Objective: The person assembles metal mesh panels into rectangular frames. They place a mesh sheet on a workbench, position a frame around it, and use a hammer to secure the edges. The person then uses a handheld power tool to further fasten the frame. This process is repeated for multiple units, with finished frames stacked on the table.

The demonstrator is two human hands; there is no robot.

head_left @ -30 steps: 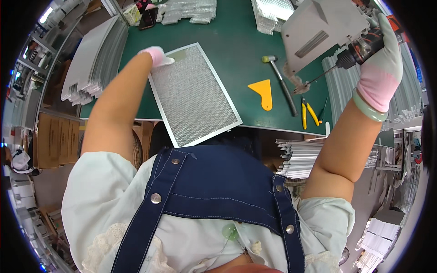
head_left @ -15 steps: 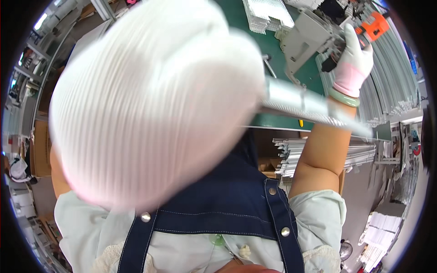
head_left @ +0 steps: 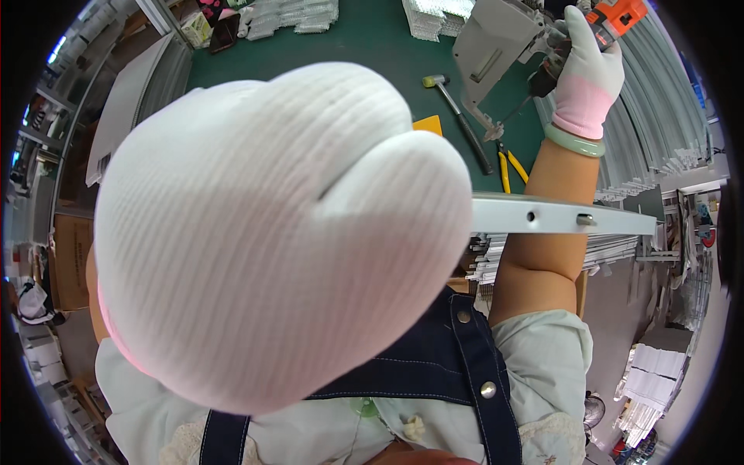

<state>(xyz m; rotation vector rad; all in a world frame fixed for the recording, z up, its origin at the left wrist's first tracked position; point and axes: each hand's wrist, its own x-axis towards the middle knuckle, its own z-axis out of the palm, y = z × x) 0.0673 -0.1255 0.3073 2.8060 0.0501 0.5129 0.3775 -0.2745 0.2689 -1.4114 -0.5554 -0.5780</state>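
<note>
Two gloved hands: the left hand point(head_left: 279, 232), fingers together, fills the view gripping a white metal bar point(head_left: 558, 215); the right hand point(head_left: 589, 70) is clamped on an orange power driver point(head_left: 612, 15) above the green bench's point(head_left: 372, 54) far right corner. Risk: the blocked view could let the bit slip off the grey bracket point(head_left: 496, 46).

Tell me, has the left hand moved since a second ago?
Yes. The left hand left the far edge of the mesh panel on the green table and rose close to the camera, now hiding most of the table.
</note>
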